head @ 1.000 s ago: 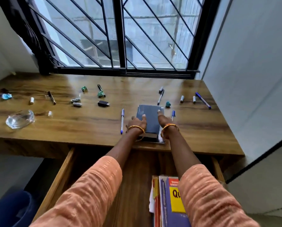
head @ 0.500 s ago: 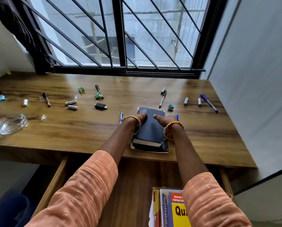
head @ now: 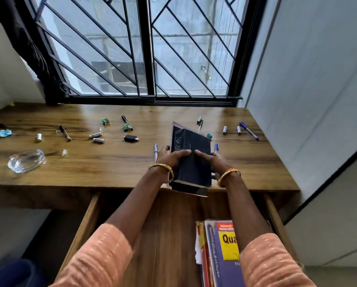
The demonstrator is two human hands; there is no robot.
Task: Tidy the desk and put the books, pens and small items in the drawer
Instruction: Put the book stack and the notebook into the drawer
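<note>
At the far left of the bench [head: 111, 162] a glass dish [head: 26, 160] is seen, with batteries [head: 97, 137] and a black USB stick [head: 131, 138] lying further in, well apart from the hands. A blue pen [head: 155, 151] lies just beside the left hand [head: 173, 160], whose grip is curled over the left edge of a stack of dark books [head: 191, 160]. The stack is held from both sides — the right hand [head: 209, 161] is wrapped round its right edge — and its long axis runs away from the person, the near end already overhanging the bench edge and tilted up. The open drawer [head: 169, 235] lies directly below and toward the person, so the stack would need to be drawn back and lowered; free floor is judged to lie left of the purple and yellow book [head: 223, 245] already laid in the drawer at the right. More pens [head: 249, 131] are left on the bench at the far right.
</note>
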